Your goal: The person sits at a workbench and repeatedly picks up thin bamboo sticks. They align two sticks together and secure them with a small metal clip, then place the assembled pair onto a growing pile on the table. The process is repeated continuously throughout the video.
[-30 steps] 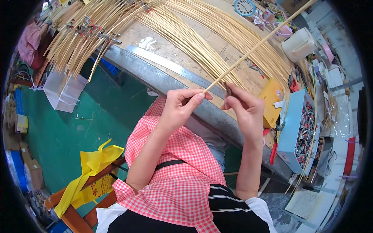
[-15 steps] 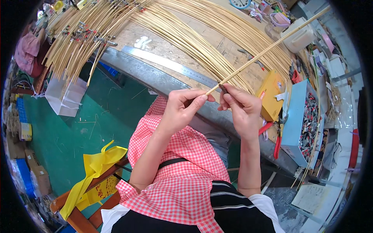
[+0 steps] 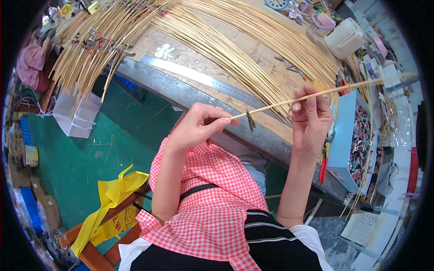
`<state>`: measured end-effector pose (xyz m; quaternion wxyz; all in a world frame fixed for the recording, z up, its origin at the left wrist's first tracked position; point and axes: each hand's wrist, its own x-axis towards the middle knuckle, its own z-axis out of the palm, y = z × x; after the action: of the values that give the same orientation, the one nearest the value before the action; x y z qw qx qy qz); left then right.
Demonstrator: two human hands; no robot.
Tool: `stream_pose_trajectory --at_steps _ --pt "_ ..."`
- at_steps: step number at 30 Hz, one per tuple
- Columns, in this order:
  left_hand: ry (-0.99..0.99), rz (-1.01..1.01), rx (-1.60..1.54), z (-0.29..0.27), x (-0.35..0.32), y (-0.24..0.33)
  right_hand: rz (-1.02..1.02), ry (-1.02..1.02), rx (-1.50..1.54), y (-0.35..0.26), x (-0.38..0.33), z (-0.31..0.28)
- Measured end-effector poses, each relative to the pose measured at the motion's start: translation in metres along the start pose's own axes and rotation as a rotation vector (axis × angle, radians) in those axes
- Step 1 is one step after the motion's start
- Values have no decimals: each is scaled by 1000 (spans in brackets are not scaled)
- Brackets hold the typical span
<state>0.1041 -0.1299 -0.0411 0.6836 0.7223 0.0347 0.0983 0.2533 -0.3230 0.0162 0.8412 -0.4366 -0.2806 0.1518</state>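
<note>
Bamboo stick [image 3: 280, 105], held aloft near the right end of the steel ruler [image 3: 199, 77], slants off to the ruler's right, its far tip blurred on my feed. My left hand [image 3: 199, 125], just in front of the ruler, has its fingers pinched on the near end. My right hand [image 3: 312, 118], right of the ruler, has its fingers curled loosely around the shaft. Between them, a small dark brown piece [image 3: 250, 122] meets the stick. Beyond the ruler, I see a sheaf of sticks [image 3: 226, 58] on the bench [image 3: 187, 56].

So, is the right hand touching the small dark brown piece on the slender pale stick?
Apart. In the head view, a bare stretch of pale stick separates the right hand from the dark brown piece.
</note>
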Motion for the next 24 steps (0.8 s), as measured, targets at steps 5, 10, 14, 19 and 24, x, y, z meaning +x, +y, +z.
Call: stream_pose_trajectory --at_steps 5,10,14,19,24 --pt "221 194 61 3 2 6 29 67 -26 16 -14 4" --pt "374 416 531 9 -5 46 232 15 -103 41 -42 40" --pt "398 496 609 31 -11 60 227 -70 -157 66 -66 59" --pt "416 493 562 39 -16 58 186 -190 -273 90 -82 58" --pt "416 494 566 34 -15 53 252 -325 -376 63 -62 51"
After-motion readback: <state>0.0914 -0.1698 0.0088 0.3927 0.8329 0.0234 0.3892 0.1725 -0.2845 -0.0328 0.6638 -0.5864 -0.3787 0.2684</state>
